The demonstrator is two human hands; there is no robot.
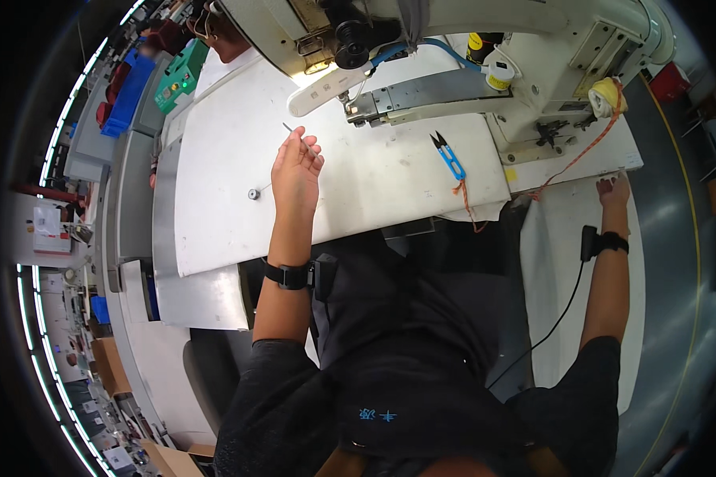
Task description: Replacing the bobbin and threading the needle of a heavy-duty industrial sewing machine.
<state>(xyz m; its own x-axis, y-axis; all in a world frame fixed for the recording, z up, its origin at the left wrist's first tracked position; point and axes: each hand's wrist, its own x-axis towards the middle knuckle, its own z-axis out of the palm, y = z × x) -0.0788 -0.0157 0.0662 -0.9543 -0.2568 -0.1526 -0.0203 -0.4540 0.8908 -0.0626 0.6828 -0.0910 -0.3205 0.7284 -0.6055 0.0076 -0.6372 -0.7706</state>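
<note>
Palm up over the white work table (pixel 215 230), my left hand (pixel 297 168) has its fingers curled round a slim metal rod (pixel 289 127). Below and left of it lies a small metal bobbin (pixel 254 194). To the right, blue thread snips (pixel 447 155) with an orange cord rest on the table. Above is an industrial sewing machine (pixel 561 71), with a long narrow bed and a pale arm piece. At the far right, my right hand (pixel 612 188) is at the table edge with fingers bent; whether they hold anything is too small to tell.
A green box (pixel 179 75) and blue trays (pixel 123 95) stand at the upper left. Cardboard boxes (pixel 111 366) sit at lower left. A yellow-lidded white oil bottle (pixel 499 75) is by the machine. A red bin (pixel 670 79) stands on the floor at right, beside a yellow line.
</note>
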